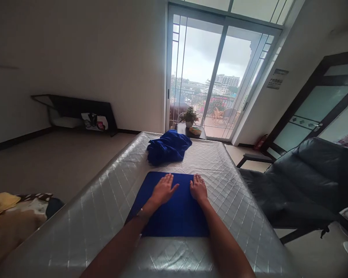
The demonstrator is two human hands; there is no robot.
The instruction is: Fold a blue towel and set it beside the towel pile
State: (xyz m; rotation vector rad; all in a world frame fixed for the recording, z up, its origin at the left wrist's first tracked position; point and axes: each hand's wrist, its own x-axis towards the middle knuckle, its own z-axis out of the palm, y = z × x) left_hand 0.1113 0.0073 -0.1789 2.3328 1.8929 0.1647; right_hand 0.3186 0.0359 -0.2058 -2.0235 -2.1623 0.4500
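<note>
My left hand [163, 190] and my right hand [198, 188] lie flat and side by side on a folded blue towel [174, 216], near its far edge. Neither hand grips it. The towel lies on a quilted silver-white padded surface [234, 200], possibly a mattress, and my forearms partly cover its near side. Farther along the surface, beyond my hands, sits a crumpled heap of the same blue cloth [168, 147], out of reach of my fingertips.
A black leather reclining chair [295, 181] stands along the right side. A tan and yellow cloth pile [14, 227] lies at lower left. Beyond the far end, a small table holds a potted plant [189, 117] before a glass balcony door [197, 73].
</note>
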